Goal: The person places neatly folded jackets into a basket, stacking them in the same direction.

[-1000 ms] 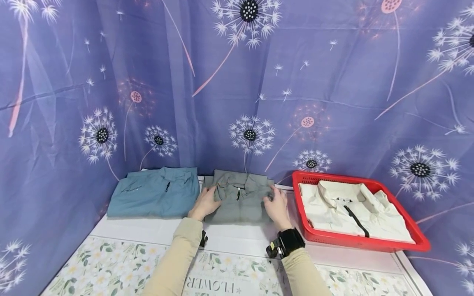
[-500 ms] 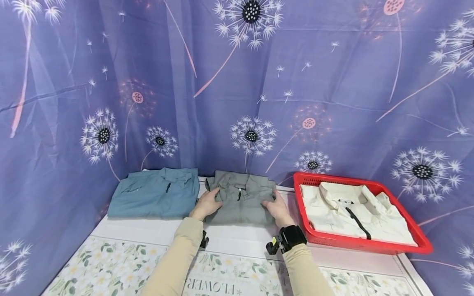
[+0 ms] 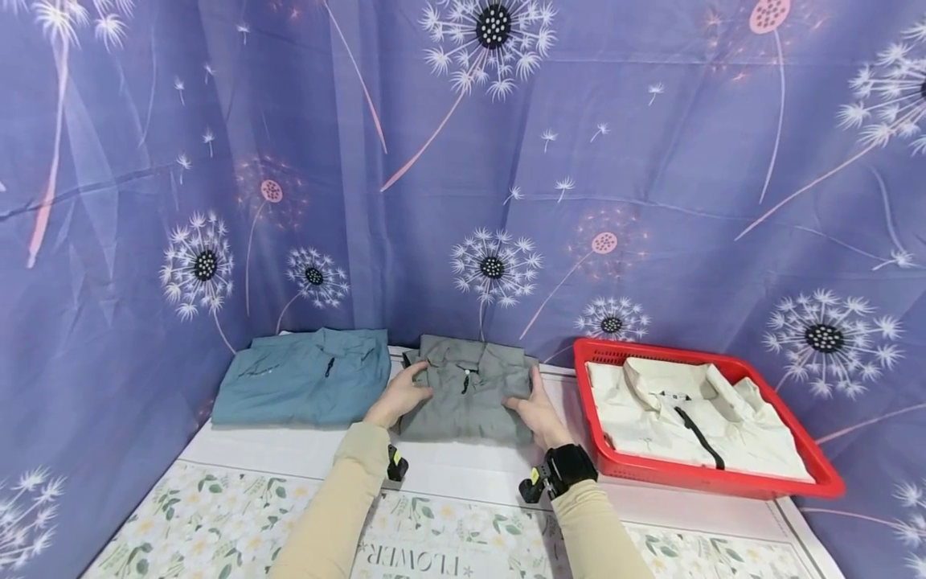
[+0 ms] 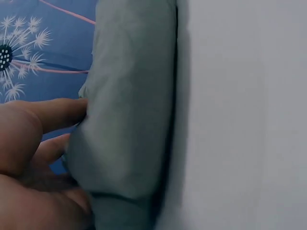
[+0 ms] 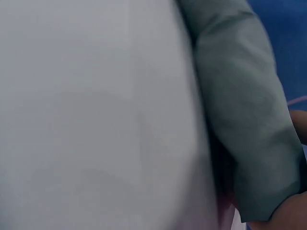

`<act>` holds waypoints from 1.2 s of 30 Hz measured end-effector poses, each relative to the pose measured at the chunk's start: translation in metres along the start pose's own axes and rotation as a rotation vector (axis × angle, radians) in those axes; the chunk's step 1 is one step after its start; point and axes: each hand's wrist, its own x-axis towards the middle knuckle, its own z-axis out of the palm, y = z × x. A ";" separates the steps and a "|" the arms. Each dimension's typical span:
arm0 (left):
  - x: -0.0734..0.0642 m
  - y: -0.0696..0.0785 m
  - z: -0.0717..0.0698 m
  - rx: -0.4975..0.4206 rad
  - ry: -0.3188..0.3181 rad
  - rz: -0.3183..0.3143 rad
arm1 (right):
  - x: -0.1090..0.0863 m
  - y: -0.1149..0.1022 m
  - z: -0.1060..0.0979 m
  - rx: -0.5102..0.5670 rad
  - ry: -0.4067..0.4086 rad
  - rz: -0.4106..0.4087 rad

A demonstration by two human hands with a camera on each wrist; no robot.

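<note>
the person has both hands on a folded grey shirt [image 3: 473,414], which is at the back of the table [image 3: 289,446], between a folded blue shirt [image 3: 297,386] and a red basket [image 3: 680,474]. the left hand [image 3: 396,396] grips its left side, thumb over the top and fingers around the edge. the right hand [image 3: 538,412] has the opposite side the same way, thumb on top, fingers down the outer edge. so both are closed on the cloth, 1 at each end. i can't tell whether the underside is fully against the table; a dark shadow runs along the front fold. the collar faces the patterned curtain [image 3: 427,241], and a short black zip pull [image 3: 465,384] hangs below it.

the blue shirt lies just beside the left hand, also with a dark pull. over on the right, a cream shirt [image 3: 644,426] with a black zip strip sits inside the basket. the 2 sleeves are beige, and a black strap [image 3: 570,469] wraps the right wrist. a floral print [image 3: 217,507] covers the table's near part.
</note>
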 end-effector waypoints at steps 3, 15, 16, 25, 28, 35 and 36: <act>-0.002 -0.002 0.000 -0.059 -0.031 -0.020 | 0.000 0.002 0.003 -0.048 0.038 -0.031; 0.003 -0.011 0.003 -0.056 -0.083 -0.010 | 0.002 0.001 0.007 -0.475 0.155 -0.136; 0.002 -0.010 0.003 -0.060 -0.065 -0.015 | 0.002 0.001 0.008 -0.459 0.155 -0.116; -0.001 0.002 -0.004 -0.117 0.057 -0.131 | 0.000 -0.003 0.011 -0.379 0.169 -0.036; 0.000 0.002 -0.008 -0.205 -0.009 -0.157 | -0.001 -0.008 0.009 -0.346 0.181 -0.025; -0.002 -0.008 -0.010 -0.329 -0.136 -0.205 | -0.005 -0.018 0.007 -0.307 0.191 0.055; -0.002 -0.009 -0.010 -0.306 -0.140 -0.185 | -0.006 -0.020 0.007 -0.308 0.196 0.065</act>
